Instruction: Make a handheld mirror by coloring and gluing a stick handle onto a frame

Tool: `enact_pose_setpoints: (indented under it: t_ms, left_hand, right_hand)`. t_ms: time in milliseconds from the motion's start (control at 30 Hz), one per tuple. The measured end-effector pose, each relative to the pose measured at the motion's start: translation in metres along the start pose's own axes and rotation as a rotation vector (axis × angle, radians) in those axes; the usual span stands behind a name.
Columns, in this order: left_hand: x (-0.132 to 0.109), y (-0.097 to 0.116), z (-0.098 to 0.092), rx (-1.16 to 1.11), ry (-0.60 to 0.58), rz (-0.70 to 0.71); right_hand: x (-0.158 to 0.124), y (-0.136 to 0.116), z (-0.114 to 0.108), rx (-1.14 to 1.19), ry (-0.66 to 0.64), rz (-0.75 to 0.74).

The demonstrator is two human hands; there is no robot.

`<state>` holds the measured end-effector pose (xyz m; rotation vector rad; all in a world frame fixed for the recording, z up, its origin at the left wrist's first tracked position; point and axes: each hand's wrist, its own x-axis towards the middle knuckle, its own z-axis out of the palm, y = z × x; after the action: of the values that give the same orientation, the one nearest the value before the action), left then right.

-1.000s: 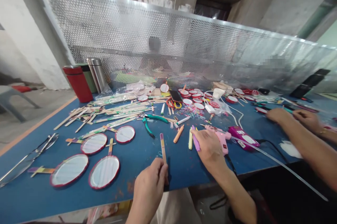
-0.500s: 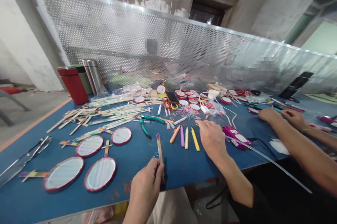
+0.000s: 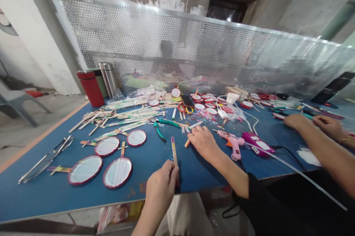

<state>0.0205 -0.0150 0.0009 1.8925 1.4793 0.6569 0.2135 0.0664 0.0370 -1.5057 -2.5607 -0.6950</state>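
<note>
My left hand (image 3: pixel 163 178) pinches the lower end of a wooden craft stick (image 3: pixel 174 151), held nearly upright above the table's front edge, its tip coloured purple. My right hand (image 3: pixel 203 143) lies over a row of crayons with its fingers curled onto the orange crayon (image 3: pixel 188 143); the other crayons are hidden under it. Just right of this hand, a pink glue gun (image 3: pixel 232 143) rests on the table, nozzle pointing left. Teal-handled pliers (image 3: pixel 161 130) lie beyond the stick. To the left are several round white fans with red rims (image 3: pixel 118 172) and coloured stick handles.
Piled wooden sticks (image 3: pixel 127 118) and a red bottle (image 3: pixel 91 89) stand at the back left. A perforated metal screen (image 3: pixel 144 36) closes the far side. Glasses (image 3: pixel 46 160) lie at left. A purple device (image 3: pixel 256 144) with cables sits right, beside a co-worker's arms (image 3: pixel 318 143).
My right hand has left the glue gun and moved left onto the crayons. The left hand still holds the craft stick. The view has turned slightly left.
</note>
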Motion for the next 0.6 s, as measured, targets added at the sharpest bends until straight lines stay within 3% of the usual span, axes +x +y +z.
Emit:
enact_pose_setpoints:
  t_ms: [267, 600]
  left_hand:
    - [-0.002, 0.001, 0.0, -0.02, 0.016, 0.018]
    - [-0.001, -0.002, 0.002, 0.0, 0.012, 0.023]
  right_hand:
    - [0.003, 0.005, 0.014, -0.048, 0.001, -0.103]
    - [0.009, 0.012, -0.006, 0.015, 0.075, -0.213]
